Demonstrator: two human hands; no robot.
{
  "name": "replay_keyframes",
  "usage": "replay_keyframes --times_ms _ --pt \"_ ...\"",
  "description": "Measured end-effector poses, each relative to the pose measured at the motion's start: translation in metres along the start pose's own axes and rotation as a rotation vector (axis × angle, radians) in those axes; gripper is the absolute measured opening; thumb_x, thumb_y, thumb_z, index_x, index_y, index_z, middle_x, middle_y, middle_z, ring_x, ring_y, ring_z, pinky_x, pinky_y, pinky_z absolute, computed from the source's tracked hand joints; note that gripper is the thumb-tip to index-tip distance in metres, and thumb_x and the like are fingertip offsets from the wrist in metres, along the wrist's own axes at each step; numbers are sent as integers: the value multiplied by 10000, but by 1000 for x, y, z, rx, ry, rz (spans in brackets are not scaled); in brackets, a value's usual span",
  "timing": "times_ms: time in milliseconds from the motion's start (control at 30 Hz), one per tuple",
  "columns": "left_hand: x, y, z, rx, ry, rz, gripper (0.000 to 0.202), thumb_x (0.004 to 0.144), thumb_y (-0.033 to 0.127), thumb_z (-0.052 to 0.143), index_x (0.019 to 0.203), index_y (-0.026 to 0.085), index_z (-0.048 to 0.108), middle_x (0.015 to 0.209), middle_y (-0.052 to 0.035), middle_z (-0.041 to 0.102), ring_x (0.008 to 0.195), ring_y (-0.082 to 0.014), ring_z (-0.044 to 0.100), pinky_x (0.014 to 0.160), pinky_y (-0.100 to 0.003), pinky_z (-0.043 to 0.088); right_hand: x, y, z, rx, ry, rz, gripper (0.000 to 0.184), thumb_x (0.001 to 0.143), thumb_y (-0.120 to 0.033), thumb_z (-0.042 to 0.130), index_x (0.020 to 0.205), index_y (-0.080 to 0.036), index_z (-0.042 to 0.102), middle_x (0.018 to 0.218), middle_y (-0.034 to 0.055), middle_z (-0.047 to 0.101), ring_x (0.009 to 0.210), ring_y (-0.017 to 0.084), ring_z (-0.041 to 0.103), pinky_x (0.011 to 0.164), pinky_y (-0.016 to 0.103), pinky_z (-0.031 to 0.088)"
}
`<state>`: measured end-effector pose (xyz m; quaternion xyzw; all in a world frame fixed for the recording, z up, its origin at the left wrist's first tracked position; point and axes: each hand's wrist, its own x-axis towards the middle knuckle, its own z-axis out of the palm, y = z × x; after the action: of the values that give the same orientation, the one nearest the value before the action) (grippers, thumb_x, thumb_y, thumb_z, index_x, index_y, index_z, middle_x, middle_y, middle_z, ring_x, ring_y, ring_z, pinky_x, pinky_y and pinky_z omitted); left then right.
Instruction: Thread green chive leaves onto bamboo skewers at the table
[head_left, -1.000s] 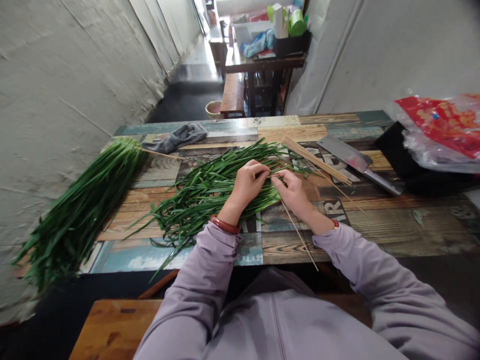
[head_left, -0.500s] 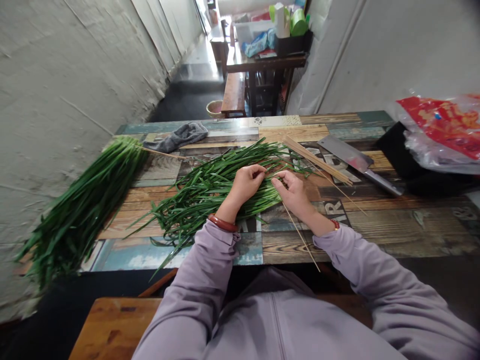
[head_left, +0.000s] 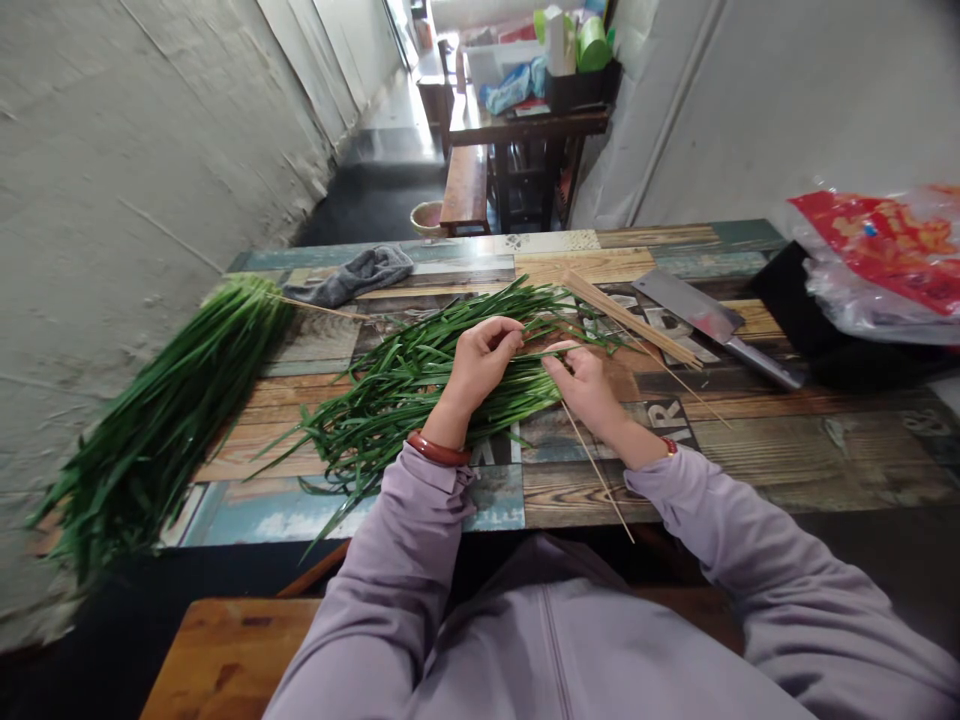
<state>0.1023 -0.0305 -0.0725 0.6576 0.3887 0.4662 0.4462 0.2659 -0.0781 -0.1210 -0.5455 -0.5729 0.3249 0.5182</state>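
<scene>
A loose pile of green chive leaves (head_left: 405,385) lies across the middle of the patterned wooden table (head_left: 750,440). My left hand (head_left: 480,362) rests on the pile with its fingers pinched on a few leaves near their right ends. My right hand (head_left: 585,385) is closed round a thin bamboo skewer (head_left: 600,470), whose free end slants back towards my body, and its fingertips meet the same leaves. The two hands are a few centimetres apart.
A thick bundle of chives (head_left: 157,420) hangs over the table's left edge. A bunch of skewers (head_left: 630,320) and a cleaver (head_left: 712,325) lie behind my right hand. A grey cloth (head_left: 352,275) is at the back, a plastic bag (head_left: 885,265) at the right.
My left hand has lifted slightly and drawn a little to the left along the leaves. My right hand and the skewer have barely moved.
</scene>
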Motion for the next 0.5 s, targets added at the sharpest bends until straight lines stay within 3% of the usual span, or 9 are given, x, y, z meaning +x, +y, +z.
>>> replay_keyframes --times_ms 267,500 --pt "-4 13 -5 20 -285 -9 145 853 271 596 819 142 652 712 -14 651 673 -110 573 665 -229 450 1 -3 -1 2 -21 26 273 873 -470 553 856 -207 623 818 32 666 836 197 616 820 345 489" --pt "0 -3 -2 -60 -100 -86 108 851 258 599 841 151 608 819 -42 717 765 -135 654 748 -255 506 -1 -9 -1 17 -10 6 268 869 -463 543 868 -206 617 817 28 645 746 173 575 736 322 464"
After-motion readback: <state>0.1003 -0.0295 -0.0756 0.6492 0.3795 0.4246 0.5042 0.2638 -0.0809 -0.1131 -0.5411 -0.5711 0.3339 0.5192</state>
